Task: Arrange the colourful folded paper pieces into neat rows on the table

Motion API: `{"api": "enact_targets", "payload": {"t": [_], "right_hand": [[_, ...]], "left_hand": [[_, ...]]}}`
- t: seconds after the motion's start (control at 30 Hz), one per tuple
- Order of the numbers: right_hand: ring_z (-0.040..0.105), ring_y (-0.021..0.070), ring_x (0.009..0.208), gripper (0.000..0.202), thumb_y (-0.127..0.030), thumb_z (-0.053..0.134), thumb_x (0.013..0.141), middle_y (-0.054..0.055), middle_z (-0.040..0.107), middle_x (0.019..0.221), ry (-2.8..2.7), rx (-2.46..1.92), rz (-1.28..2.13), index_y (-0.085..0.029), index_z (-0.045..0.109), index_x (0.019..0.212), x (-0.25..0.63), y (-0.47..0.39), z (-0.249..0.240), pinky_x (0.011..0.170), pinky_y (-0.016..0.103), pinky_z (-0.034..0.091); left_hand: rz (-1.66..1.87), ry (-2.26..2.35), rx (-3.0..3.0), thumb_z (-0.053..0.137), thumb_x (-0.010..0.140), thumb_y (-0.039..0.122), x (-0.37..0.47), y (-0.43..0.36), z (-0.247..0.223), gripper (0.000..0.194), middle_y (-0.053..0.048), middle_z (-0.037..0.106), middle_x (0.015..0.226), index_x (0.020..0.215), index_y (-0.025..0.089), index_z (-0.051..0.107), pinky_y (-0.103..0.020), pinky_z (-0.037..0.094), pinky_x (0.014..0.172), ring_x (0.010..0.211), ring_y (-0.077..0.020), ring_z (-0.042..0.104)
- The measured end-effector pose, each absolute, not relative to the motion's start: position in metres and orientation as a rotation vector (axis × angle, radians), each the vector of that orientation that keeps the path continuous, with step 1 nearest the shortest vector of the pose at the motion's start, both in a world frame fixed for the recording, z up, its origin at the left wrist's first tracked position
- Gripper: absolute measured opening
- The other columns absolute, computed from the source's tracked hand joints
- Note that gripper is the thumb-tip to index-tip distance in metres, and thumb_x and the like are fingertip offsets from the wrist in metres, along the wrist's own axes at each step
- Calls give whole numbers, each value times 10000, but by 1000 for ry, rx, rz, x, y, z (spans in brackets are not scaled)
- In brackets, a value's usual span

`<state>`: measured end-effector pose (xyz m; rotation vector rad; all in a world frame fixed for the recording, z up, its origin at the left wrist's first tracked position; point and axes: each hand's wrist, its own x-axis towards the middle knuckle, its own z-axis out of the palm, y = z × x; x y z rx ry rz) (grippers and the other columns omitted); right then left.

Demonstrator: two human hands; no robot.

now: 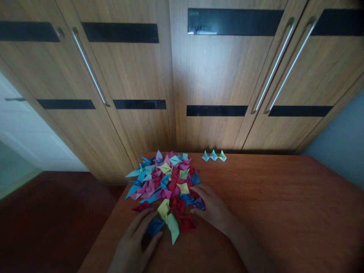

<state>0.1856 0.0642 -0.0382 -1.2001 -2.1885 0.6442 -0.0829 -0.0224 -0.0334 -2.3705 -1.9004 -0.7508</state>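
A heap of folded paper pieces (173, 182) in blue, pink, red, yellow and green covers the left part of the table. My left hand (136, 239) is at its near left edge, fingers apart and curved around a dark blue piece (155, 226); whether they touch it is unclear. At the heap's right side my right hand (212, 208) rests with thumb and fingers spread beside a purple-blue piece (198, 204). Between the hands lie a light green piece (173, 228), a yellow-green one (163, 210) and a red one (187, 223).
Three small folded pieces (213, 155) stand in a row at the back edge of the brown table (273, 204). Behind it rises a wooden wardrobe (142, 72) with metal handles. The table's left edge drops to a dark red floor (57, 220).
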Motion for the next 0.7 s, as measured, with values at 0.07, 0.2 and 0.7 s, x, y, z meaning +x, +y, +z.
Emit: {"api": "enact_targets", "payload": {"t": [0.07, 0.2, 0.7], "right_hand": [[432, 231, 1183, 659, -273, 712, 685, 63, 489, 1288, -2189, -1191, 649, -261, 465, 1295, 186, 64, -38, 1003, 367, 359], [438, 220, 1179, 592, -368, 656, 746, 60, 483, 1290, -2173, -1159, 688, -266, 460, 1295, 188, 63, -33, 989, 354, 374], [495, 209, 1124, 458, -438, 561, 826, 73, 516, 1245, -2012, -1074, 867, -264, 513, 1247, 197, 67, -30, 944, 352, 418]], "left_hand": [[-715, -1944, -2340, 547, 806, 399, -88, -29, -33, 371, -29, 616, 1193, 1153, 273, 593, -355, 512, 909, 1054, -231, 608], [-637, -2038, -2265, 525, 814, 430, -100, -38, -31, 328, -20, 672, 1098, 1079, 276, 639, -345, 548, 841, 970, -231, 649], [-751, -1909, -2253, 465, 847, 419, -109, -37, -19, 271, 20, 737, 881, 861, 286, 701, -255, 572, 709, 769, -189, 700]]}}
